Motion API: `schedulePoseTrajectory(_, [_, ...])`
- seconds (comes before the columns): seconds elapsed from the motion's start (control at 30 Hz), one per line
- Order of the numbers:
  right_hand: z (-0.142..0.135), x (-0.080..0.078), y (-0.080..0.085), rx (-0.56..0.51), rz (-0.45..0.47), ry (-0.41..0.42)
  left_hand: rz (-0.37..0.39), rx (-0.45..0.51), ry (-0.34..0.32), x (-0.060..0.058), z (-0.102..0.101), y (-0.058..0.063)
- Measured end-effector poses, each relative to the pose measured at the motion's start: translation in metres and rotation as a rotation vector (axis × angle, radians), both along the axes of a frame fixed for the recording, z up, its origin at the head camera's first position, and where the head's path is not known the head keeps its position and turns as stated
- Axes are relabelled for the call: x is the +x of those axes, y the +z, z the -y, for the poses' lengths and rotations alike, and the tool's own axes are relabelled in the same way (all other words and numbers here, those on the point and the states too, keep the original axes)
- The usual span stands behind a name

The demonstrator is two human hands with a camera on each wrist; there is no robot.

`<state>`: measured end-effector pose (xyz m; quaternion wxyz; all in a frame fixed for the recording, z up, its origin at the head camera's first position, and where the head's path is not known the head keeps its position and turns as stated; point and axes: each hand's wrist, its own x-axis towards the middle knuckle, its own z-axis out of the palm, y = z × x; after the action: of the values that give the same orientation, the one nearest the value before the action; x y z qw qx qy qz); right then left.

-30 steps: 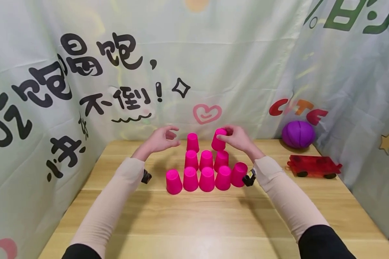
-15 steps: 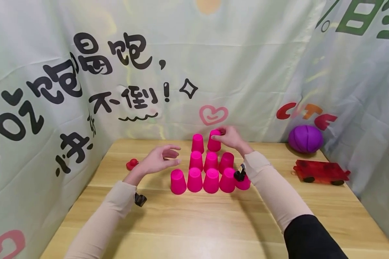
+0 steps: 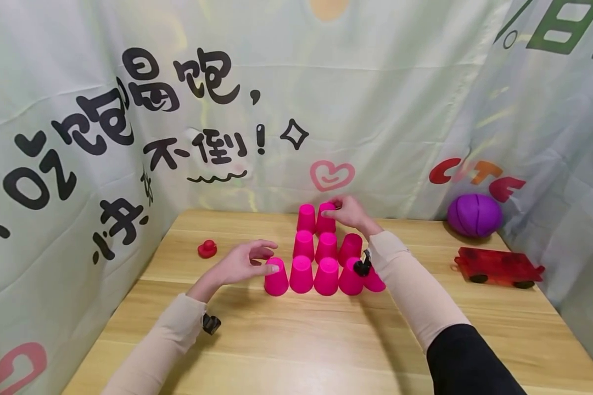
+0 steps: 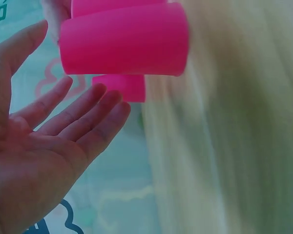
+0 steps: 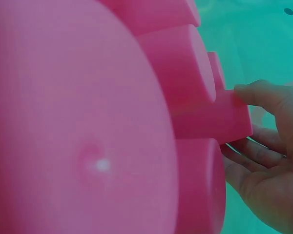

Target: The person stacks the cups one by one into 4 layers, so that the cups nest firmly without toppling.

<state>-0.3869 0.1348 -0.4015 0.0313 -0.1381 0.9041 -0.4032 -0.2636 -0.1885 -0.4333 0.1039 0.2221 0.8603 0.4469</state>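
Upside-down pink cups stand in three rows. My right hand [image 3: 351, 213] pinches the right cup [image 3: 325, 224] of the back row between thumb and fingers; the right wrist view also shows this held cup [image 5: 219, 119]. Close on its left is the other back cup [image 3: 306, 219]. My left hand [image 3: 244, 263] is at the leftmost front cup [image 3: 277, 281], thumb and fingers spread. In the left wrist view those fingers are extended, just short of that cup [image 4: 124, 41]. Three cups form the middle row, several the front one. My right wrist camera partly hides the rightmost front cup [image 3: 375, 282].
A small red rubber duck [image 3: 207, 249] sits on the wooden table [image 3: 277, 340] at left. At right are a purple ball [image 3: 474, 215] and a red toy car [image 3: 499, 267]. A printed cloth [image 3: 375, 109] hangs behind the table.
My right hand has brought the back right cup leftward, close to its neighbour. My left hand has come down and forward from the back row to the leftmost front cup. The view has shifted slightly.
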Motion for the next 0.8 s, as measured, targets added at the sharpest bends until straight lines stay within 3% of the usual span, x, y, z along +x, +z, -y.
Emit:
schedulePoseTrajectory(0.3, [-0.002,-0.001,-0.004,0.012,0.049,0.008,-0.001,-0.002,-0.017,0.005,-0.002,-0.011])
schedulePoseTrajectory(0.8, [-0.002,-0.002,-0.001,0.040,0.150,0.036,0.021,0.020,-0.030,0.010,-0.006,-0.018])
